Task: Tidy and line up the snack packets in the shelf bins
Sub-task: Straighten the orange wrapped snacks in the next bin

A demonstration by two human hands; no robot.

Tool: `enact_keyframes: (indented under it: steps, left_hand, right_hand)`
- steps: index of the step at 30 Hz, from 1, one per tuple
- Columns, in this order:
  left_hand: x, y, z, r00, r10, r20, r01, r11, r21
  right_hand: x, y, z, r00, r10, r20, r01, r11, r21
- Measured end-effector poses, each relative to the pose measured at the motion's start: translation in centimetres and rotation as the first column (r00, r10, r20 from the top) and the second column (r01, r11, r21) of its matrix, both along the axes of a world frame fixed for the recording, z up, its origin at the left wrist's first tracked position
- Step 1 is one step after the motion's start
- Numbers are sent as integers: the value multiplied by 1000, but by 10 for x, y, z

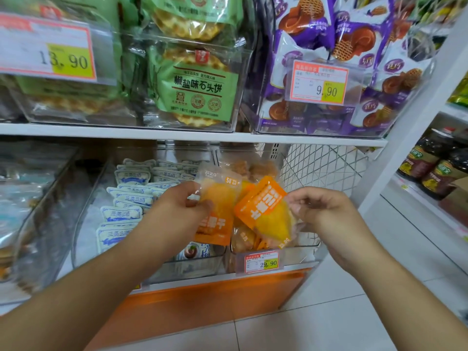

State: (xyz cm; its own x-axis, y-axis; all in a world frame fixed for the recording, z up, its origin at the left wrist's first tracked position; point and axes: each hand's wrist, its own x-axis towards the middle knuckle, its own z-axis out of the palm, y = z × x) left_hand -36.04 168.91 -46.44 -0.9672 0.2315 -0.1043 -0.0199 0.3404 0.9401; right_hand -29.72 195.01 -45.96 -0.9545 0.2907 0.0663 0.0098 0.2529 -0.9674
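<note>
left hand [177, 211] pinching orange packet [215, 211], right hand [326, 211] pinching another [266, 211]

Orange and clear on the upright packet [215, 211], white lettering across the orange band, yellow-orange contents showing through. Same orange, white print and yellow filling on the tilted packet [263, 211]. White with blue print on the small sachets [126, 198] in the neighbouring bin. Green with dark lettering and red-brown rules on the waffle packs [197, 82], golden grid-patterned biscuits visible behind. Purple and white on the upper-right bags [316, 29], brown swirls and orange lattice pictured. Price tags [319, 82] white, red-orange bordered, with yellow patches. White shelf edge [177, 134], orange base panel [202, 305], white wire mesh [324, 163].
</note>
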Motion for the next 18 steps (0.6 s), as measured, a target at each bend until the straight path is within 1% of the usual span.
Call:
enact_keyframes:
  steps: [3, 6, 8, 10, 13, 14, 16, 17, 18]
  left_hand:
    - [4, 4, 0, 1000, 1, 20, -2, 999, 42]
    - [7, 5, 3, 994, -5, 105, -14, 984, 175]
    - [10, 6, 5, 988, -75, 136, 44, 976, 213]
    - [13, 8, 4, 983, -137, 122, 111, 974, 197]
    - [15, 12, 4, 990, -88, 114, 56, 964, 260]
    - [15, 12, 4, 992, -61, 113, 25, 956, 292]
    - [15, 12, 5, 993, -30, 119, -13, 938, 347]
    - [16, 12, 6, 993, -32, 116, -12, 933, 360]
    - [16, 12, 6, 993, -43, 113, -1, 932, 362]
  right_hand:
    - [0, -5, 1, 1000, -1, -16, 0, 997, -77]
    - [1, -12, 2, 999, 19, -33, -20, 999, -49]
    - [1, -20, 0, 999, 14, -44, -15, 1000, -14]
    - [-1, -28, -3, 999, -5, -47, 3, 1000, -30]
    - [-4, -33, -6, 998, -58, 15, 60, 985, -165]
    - [-3, -32, -7, 997, -44, 63, 57, 972, -227]
    - [-1, -32, -8, 989, 48, 141, 1, 945, -327]
    - [0, -33, -9, 986, 84, 143, -29, 937, -349]
    - [0, -32, -10, 988, 87, 127, -37, 937, -348]
